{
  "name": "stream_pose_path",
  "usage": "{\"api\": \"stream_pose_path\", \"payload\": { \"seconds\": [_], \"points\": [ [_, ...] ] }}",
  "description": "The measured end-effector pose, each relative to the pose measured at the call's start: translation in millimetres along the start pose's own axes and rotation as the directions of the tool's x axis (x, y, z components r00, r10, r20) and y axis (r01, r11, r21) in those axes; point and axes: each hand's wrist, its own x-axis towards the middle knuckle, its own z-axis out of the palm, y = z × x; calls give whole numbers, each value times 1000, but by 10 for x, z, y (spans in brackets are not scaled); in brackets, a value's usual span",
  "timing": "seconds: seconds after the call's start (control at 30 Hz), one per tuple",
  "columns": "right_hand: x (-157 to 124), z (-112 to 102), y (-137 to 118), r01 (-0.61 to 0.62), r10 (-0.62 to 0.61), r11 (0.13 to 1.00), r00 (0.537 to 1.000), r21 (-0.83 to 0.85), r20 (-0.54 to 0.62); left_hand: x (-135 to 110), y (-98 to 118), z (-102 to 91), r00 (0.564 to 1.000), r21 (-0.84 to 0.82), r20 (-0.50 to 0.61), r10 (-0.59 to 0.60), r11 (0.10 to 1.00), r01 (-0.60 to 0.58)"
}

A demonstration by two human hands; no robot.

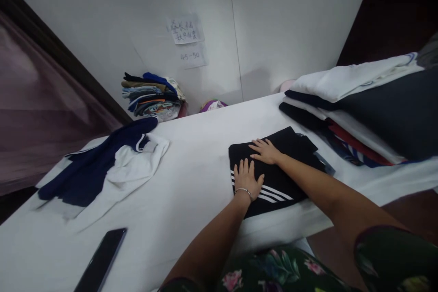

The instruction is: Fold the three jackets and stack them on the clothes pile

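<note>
A folded black garment with white stripes (290, 146) lies on the white table (191, 178), right of centre. My left hand (247, 179) rests flat on its near left part, fingers stretched out, a thin bracelet on the wrist. My right hand (265, 150) lies flat on the garment just beyond, fingers spread and pointing left. Neither hand holds anything.
A stack of folded clothes (362, 109) stands right of the black garment. A loose navy and white shirt (106, 169) lies at the left. A dark phone (101, 260) sits near the front edge. More folded clothes (153, 96) and paper notes (186, 32) are against the back wall.
</note>
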Motion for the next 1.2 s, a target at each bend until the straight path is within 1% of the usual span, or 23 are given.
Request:
{"api": "stream_pose_path", "payload": {
  "seconds": [0.1,0.17,0.23,0.27,0.33,0.4,0.47,0.5,0.6,0.7,0.77,0.83,0.87,0.93,1.0,1.07,1.13,1.17,1.2],
  "points": [
    [21,-132,-14,-17,14,999,997,30,78,10,5,-23,1000,16,20,-6,1000,5],
    [16,-274,37,-34,31,999,995,34,93,15,5,-31,1000,24,23,-6,1000,5],
    [-56,-403,187,-107,107,994,994,-29,23,19,2,-32,1000,30,20,-4,1000,3],
    [-125,-449,295,-172,170,982,985,-75,-29,21,0,-31,1000,32,18,-3,999,2],
    [-310,-493,542,-326,316,936,945,-136,-88,24,-3,-30,1000,35,19,-2,999,1],
    [-506,-476,767,-449,442,885,893,-122,-81,29,-4,-30,1000,37,26,2,999,-3],
    [-643,-430,918,-517,514,852,856,-78,-56,36,-2,-34,999,37,41,3,999,-4],
    [-676,-409,961,-533,531,844,846,-57,-47,40,-1,-36,999,37,50,1,999,-2],
    [-662,-410,1003,-541,541,841,841,-6,-13,47,1,-43,998,39,66,-11,999,8],
    [-628,-526,990,-549,549,835,836,37,17,50,1,-48,998,41,62,-13,999,11],
    [-695,-613,945,-563,564,825,826,50,0,50,2,-53,999,40,52,-12,999,10],
    [-864,-642,843,-550,552,833,832,61,-55,51,5,-60,999,34,44,-11,999,9],
    [-983,-624,770,-521,524,851,847,63,-91,51,7,-63,999,30,40,-8,1000,7],
    [-1260,-521,599,-422,425,905,893,54,-150,48,10,-69,999,19,37,0,1000,-1],
    [-1529,-372,445,-319,318,948,933,22,-169,46,14,-71,999,9,36,7,1000,-7],
    [-1734,-254,360,-253,250,967,952,8,-174,50,18,-67,999,7,37,7,1000,-7],
    [-1862,-224,365,-235,248,968,949,84,-197,69,19,-66,999,8,36,6,1000,-6],
    [-1908,-244,395,-243,277,956,932,167,-232,83,16,-70,999,7,40,7,1000,-7],
    [-1954,-280,437,-257,331,928,900,269,-284,97,10,-81,999,1,49,8,1000,-8]
  ]
}}
